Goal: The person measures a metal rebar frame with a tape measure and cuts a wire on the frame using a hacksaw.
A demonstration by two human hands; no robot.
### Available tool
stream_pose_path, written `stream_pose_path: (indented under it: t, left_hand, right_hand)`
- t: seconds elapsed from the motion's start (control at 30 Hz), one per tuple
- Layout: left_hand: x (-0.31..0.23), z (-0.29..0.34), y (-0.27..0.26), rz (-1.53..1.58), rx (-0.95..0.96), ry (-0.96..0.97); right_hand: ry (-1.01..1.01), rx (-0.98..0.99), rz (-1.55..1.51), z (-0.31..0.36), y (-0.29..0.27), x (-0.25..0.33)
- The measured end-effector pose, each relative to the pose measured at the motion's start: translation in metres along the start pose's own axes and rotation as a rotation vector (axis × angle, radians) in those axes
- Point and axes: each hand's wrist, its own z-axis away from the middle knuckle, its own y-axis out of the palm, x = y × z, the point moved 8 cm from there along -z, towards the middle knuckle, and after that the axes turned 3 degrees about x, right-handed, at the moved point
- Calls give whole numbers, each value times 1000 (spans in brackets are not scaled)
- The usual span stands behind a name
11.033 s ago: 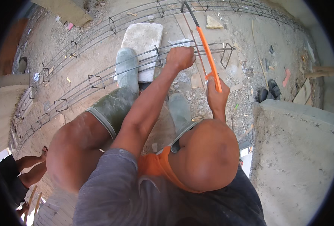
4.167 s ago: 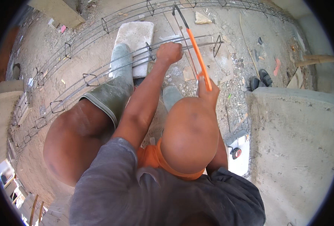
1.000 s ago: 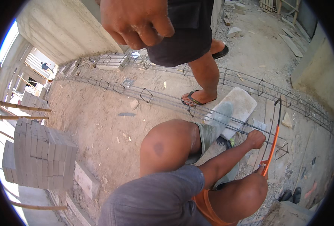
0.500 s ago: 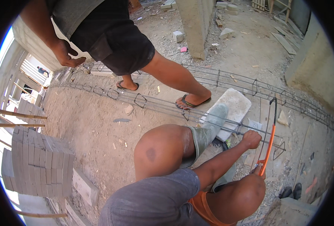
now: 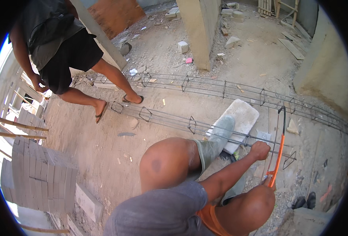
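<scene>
My left hand (image 5: 260, 150) is closed around a steel bar near the right end of a long rebar cage (image 5: 145, 114). Just right of that fist stands a hacksaw (image 5: 279, 157) with an orange and black frame, its thin blade crossing the bars. My right hand (image 5: 267, 181) grips the saw's handle low down, partly hidden behind my bent knee. One of my rubber boots (image 5: 221, 129) rests at a white slab (image 5: 242, 114), with bars of the cage running beside it.
A second rebar cage (image 5: 225, 89) lies farther off. Beyond the near cage's left end, a co-worker (image 5: 69, 59) in sandals stands. Stacked grey blocks (image 5: 42, 177) are at the left, a concrete pillar (image 5: 197, 35) at the back. Dark shoes (image 5: 305, 200) lie at the lower right.
The co-worker has stepped away to the left, uncovering more of both cages. My hands and the saw stay nearly in place, with the saw shifted slightly.
</scene>
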Motion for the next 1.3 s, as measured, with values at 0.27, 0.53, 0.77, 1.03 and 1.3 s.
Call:
stream_pose_path:
  t: [0.27, 0.53, 0.77, 1.03, 1.3]
  left_hand:
    - [3, -2, 3, -27, -28, 39]
    - [6, 1, -4, 9, -70, 15]
    - [6, 16, 6, 36, -86, -16]
    - [6, -12, 2, -61, 37, 29]
    - [4, -10, -2, -109, 68, 33]
  right_hand:
    - [86, 37, -41, 7, 3, -6]
    - [-21, 26, 37, 11, -1, 12]
    - [-33, 43, 86, 14, -1, 13]
    - [-14, 90, 36, 24, 7, 55]
    - [-30, -44, 221, 119, -49, 93]
